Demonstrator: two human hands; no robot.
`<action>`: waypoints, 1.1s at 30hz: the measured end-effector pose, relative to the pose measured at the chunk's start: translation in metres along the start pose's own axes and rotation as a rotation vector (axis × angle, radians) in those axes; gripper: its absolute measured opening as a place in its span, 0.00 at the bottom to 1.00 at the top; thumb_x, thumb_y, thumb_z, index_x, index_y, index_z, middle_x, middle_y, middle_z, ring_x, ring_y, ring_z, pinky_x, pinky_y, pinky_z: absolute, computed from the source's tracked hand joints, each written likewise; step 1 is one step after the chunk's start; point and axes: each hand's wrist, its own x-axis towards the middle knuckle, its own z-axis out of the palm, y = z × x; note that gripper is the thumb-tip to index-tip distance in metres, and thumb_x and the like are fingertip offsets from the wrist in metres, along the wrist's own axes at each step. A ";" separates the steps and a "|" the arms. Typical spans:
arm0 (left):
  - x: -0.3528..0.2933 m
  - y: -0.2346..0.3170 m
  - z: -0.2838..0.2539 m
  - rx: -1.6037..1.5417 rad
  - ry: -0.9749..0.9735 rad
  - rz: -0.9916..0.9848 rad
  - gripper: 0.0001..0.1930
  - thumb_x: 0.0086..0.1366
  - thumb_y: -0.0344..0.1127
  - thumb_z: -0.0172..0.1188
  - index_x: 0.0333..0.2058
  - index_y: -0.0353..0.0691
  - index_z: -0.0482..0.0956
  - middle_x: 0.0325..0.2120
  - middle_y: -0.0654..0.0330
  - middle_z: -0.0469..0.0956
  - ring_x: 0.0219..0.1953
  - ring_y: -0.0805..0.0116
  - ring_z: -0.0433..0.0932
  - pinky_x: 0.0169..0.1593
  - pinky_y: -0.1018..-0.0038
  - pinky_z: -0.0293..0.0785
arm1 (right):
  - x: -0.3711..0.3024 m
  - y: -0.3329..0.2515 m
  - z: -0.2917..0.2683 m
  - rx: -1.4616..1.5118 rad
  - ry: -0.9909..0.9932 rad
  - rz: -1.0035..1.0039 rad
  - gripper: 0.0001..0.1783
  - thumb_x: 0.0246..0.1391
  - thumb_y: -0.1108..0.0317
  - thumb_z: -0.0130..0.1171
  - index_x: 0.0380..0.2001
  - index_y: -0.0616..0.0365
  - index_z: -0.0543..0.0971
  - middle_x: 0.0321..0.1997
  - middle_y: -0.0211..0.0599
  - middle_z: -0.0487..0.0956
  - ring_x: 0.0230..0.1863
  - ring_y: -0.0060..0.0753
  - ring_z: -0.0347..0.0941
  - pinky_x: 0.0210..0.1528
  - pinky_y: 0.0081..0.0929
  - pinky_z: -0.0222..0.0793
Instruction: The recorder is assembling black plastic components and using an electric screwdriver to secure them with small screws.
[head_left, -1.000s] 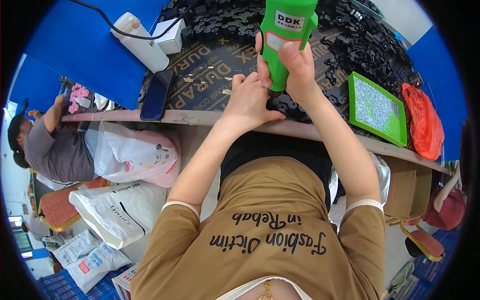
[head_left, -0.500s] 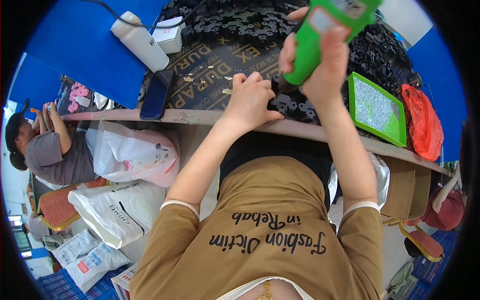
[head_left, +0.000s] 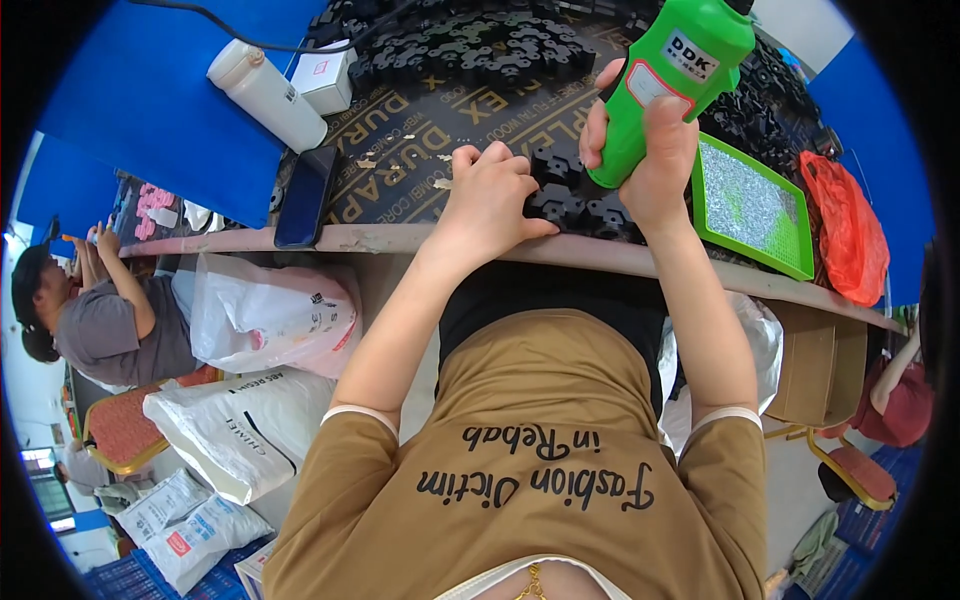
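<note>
My right hand [head_left: 655, 160] is wrapped round a green electric screwdriver [head_left: 668, 85], raised over the near edge of the table. Below the tool lie black plastic parts [head_left: 560, 200] with knobbly, lobed outlines. My left hand [head_left: 490, 200] rests at the table edge, its fingers curled and its thumb pointing right. Thumb and fingertips close about the left side of those parts, though the exact contact is partly hidden. The screwdriver's lower end is hidden behind my right hand.
A green tray [head_left: 755, 205] of small silvery pieces stands at right, beside a red plastic bag [head_left: 845, 230]. Phone [head_left: 305, 197], white bottle [head_left: 265, 95] and white box [head_left: 325, 78] are at left. More black parts [head_left: 480, 45] lie farther back. A co-worker [head_left: 110, 300] sits at far left.
The screwdriver has risen slightly and stands steadier, no longer blurred. My left hand stays nearly where it was, beside the black parts.
</note>
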 end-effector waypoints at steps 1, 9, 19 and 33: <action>0.000 0.000 0.000 -0.001 0.002 -0.002 0.22 0.38 0.50 0.72 0.28 0.38 0.83 0.31 0.65 0.76 0.44 0.65 0.70 0.52 0.61 0.56 | 0.000 0.001 0.000 0.004 -0.007 0.005 0.40 0.52 0.30 0.48 0.39 0.63 0.68 0.16 0.34 0.70 0.14 0.24 0.65 0.17 0.20 0.62; 0.000 0.000 0.000 0.008 -0.005 0.001 0.23 0.38 0.50 0.72 0.28 0.38 0.83 0.31 0.64 0.76 0.44 0.65 0.70 0.52 0.61 0.56 | -0.002 0.002 -0.001 0.028 -0.052 0.055 0.42 0.47 0.27 0.51 0.38 0.63 0.68 0.15 0.34 0.69 0.14 0.24 0.65 0.18 0.19 0.63; 0.000 0.000 -0.001 0.014 -0.016 0.017 0.22 0.38 0.49 0.72 0.29 0.38 0.83 0.31 0.64 0.76 0.44 0.66 0.69 0.53 0.61 0.55 | -0.002 0.004 -0.003 0.072 -0.074 0.088 0.42 0.47 0.26 0.50 0.36 0.62 0.68 0.15 0.34 0.69 0.13 0.24 0.65 0.18 0.20 0.63; 0.004 0.008 -0.019 0.162 -0.046 0.008 0.24 0.44 0.56 0.68 0.30 0.41 0.82 0.32 0.63 0.74 0.44 0.64 0.68 0.52 0.61 0.55 | 0.021 -0.021 -0.012 0.042 0.036 -0.050 0.46 0.50 0.26 0.42 0.45 0.66 0.68 0.18 0.35 0.69 0.18 0.27 0.67 0.23 0.23 0.63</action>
